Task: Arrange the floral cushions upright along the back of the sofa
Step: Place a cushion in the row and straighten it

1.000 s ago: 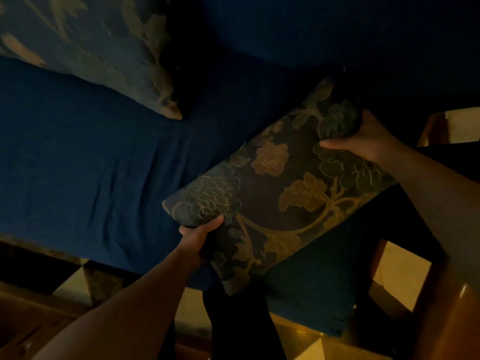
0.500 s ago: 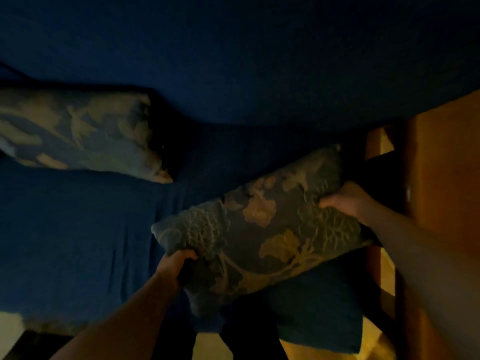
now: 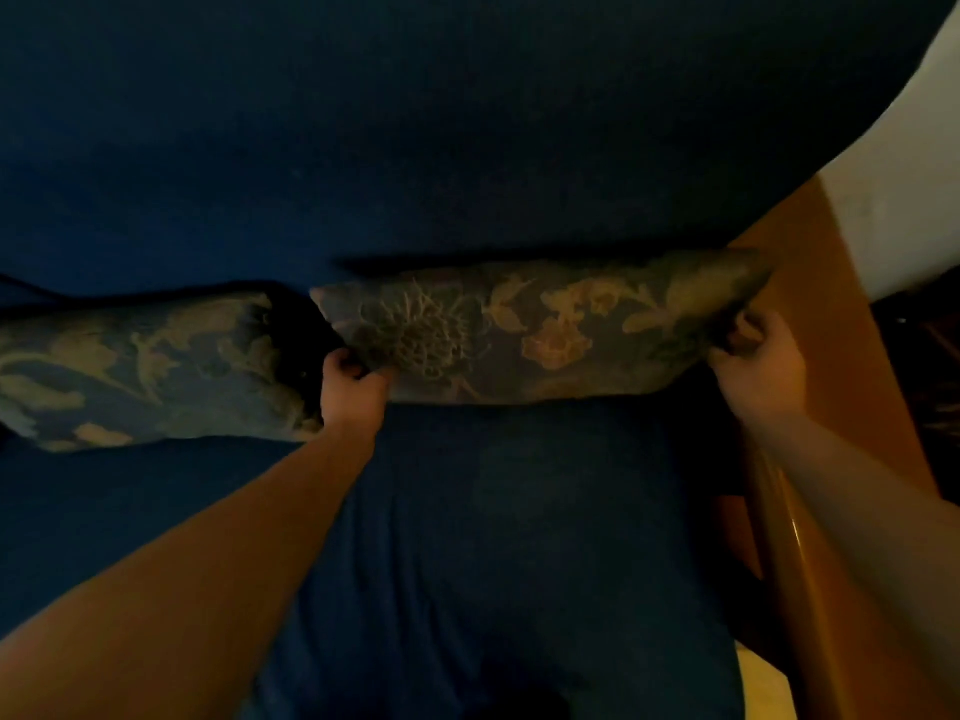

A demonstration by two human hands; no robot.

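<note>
A dark floral cushion [image 3: 540,330] stands on its long edge against the blue sofa back [image 3: 415,148], at the sofa's right end. My left hand [image 3: 353,387] grips its lower left corner. My right hand [image 3: 753,366] grips its right end beside the wooden armrest. A second floral cushion [image 3: 150,366] leans against the back to the left, its right end nearly touching the held one.
The blue sofa seat [image 3: 493,537] stretches below the cushions toward me. A wooden armrest [image 3: 810,407] bounds the sofa on the right. A pale wall [image 3: 898,163] shows at the upper right. The light is dim.
Both hands have carried the cushion from the seat's front edge up and back, turning it level against the sofa back next to the other cushion. The view has tilted up.
</note>
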